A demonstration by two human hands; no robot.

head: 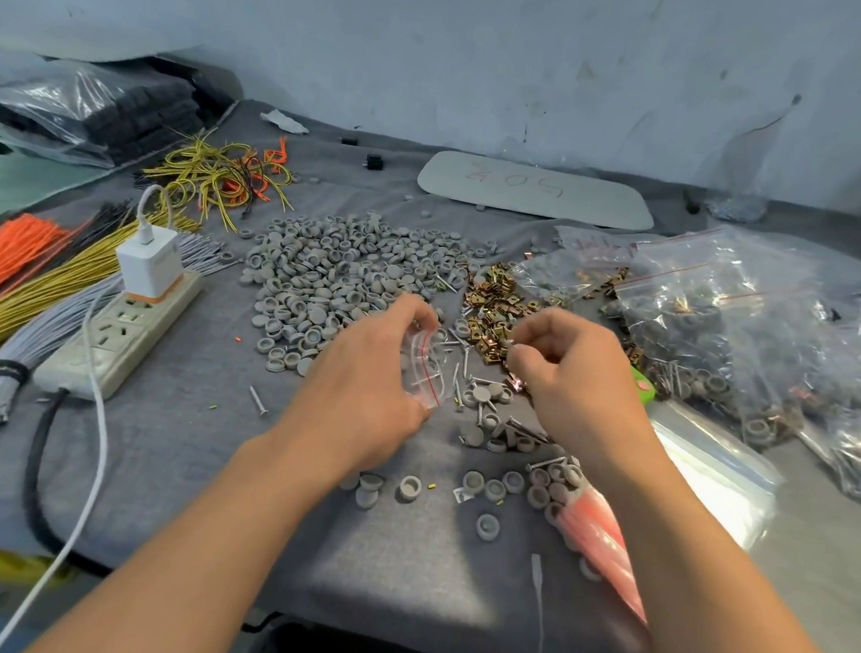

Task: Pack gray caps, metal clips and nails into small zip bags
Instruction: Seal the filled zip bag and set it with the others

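On the worktop (191, 462) gray caps (339, 278) form a heap, with metal clips (492, 300) just right of it. In front of the heap, the left hand (361, 393) holds a small zip bag (427, 372) in its grip above loose nails (461, 365). The right hand (568, 383) has a narrow grip, and I cannot tell what it holds. The bag's mouth looks slack, so dropped pieces may miss it.

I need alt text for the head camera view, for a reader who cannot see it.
A person's left hand holds a small zip bag; the right hand, fingers curled, is near metal clips. Gray caps and nails lie on the grey cloth, with filled bags at the right.
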